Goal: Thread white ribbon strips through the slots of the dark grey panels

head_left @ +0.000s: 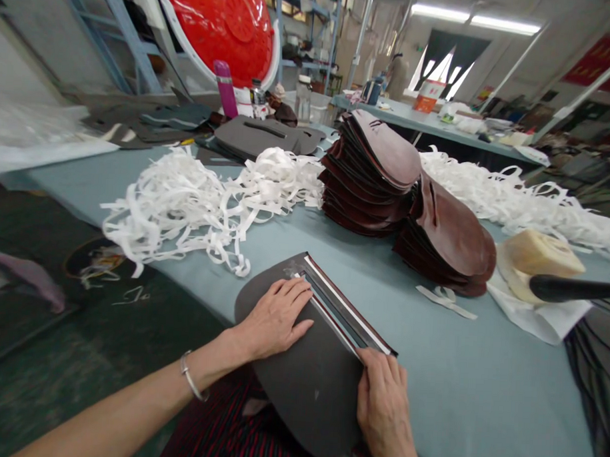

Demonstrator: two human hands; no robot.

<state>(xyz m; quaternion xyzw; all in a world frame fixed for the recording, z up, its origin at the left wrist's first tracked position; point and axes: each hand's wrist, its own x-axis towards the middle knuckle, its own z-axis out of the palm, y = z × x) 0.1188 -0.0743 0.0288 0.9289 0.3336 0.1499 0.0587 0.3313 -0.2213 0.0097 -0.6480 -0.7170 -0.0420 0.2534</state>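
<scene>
A dark grey rounded leather panel [306, 395] lies on the table edge in front of me, with a long slit strip of brown and white layers [345, 310] across it. My left hand [274, 319] rests flat on the panel, beside the strip, its fingers together. My right hand [382, 401] grips the panel's right edge at the strip's near end. Two tilted stacks of brown leather panels [370, 167] [449, 237] stand beyond my hands, and a tangle of white paper strips [185, 214] lies to the left.
The blue-grey tabletop [469, 394] carries more white strips [531, 196] at right, a cream block [539, 257] on white cloth, and a black handle [573, 288]. Grey panels [261, 137] and a pink bottle [224, 89] stand behind. A person [397, 77] stands far back.
</scene>
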